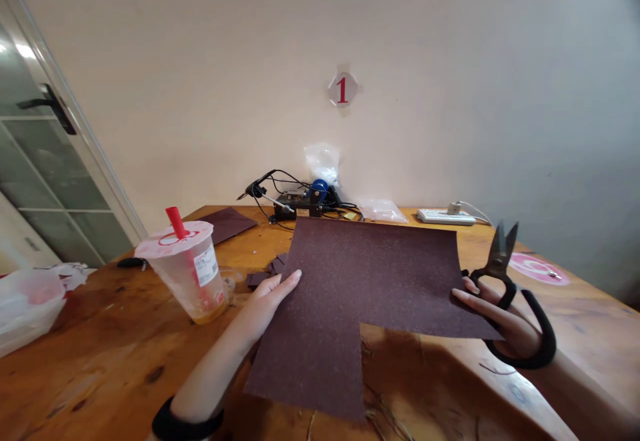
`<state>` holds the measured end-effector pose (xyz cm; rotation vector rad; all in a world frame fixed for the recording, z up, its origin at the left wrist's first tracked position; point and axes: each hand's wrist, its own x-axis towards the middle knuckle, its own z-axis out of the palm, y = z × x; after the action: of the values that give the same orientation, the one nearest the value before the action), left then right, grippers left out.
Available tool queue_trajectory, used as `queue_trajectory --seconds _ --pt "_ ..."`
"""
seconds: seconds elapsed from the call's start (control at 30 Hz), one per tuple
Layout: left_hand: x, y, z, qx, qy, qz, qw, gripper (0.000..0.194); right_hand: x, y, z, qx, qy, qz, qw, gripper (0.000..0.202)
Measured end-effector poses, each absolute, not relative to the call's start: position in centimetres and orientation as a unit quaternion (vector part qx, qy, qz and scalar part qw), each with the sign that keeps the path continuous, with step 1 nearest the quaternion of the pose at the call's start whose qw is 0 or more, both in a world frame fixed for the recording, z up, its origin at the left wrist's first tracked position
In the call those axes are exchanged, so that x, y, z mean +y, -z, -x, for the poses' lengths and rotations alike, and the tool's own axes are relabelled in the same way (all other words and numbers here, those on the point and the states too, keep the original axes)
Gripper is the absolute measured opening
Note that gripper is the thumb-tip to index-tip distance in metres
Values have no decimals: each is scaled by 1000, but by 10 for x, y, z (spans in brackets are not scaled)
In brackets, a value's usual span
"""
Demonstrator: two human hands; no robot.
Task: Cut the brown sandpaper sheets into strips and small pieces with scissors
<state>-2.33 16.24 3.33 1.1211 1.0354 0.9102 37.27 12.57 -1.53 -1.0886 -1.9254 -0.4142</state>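
A dark reddish-brown sheet that looks like sandpaper (370, 271) is held up over the table, with a rectangular piece absent from its lower right corner. My left hand (270, 301) pinches its left edge, thumb on the near face. At the right edge, my right hand (493, 311) grips the sheet between thumb and fingers. Black-handled scissors (499, 254) hang on that same hand, one handle loop around it, blades pointing up and slightly apart. Small cut pieces of the same sheet (267, 273) lie on the table behind my left hand.
A plastic cup with a red straw (193, 281) stands left of my left forearm. Another brown sheet (227, 224) lies behind it. Along the wall are a soldering-type tool with cables (295, 202), a plastic bag (383, 210) and a power strip (445, 216). Thin strands (385, 414) lie on the wooden table (110, 361).
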Motion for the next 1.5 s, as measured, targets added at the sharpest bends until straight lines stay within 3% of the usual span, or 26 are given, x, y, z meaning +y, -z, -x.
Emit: queue_trajectory --seconds 0.13,0.3,0.53,1.13,1.5 --pt "162 -32 22 450 -401 -485 634 57 131 29 -359 -718 217 424 508 28" --pt "162 -29 22 459 -405 -485 625 57 139 51 -366 -718 210 414 518 29" --pt "160 -32 23 452 -398 -487 632 51 135 56 -386 -773 172 415 448 28" --pt "160 -33 23 462 -394 -503 615 54 136 62 -391 -767 165 407 468 26" --pt "160 -33 22 464 -395 -496 619 55 138 51 -377 -738 259 397 480 26"
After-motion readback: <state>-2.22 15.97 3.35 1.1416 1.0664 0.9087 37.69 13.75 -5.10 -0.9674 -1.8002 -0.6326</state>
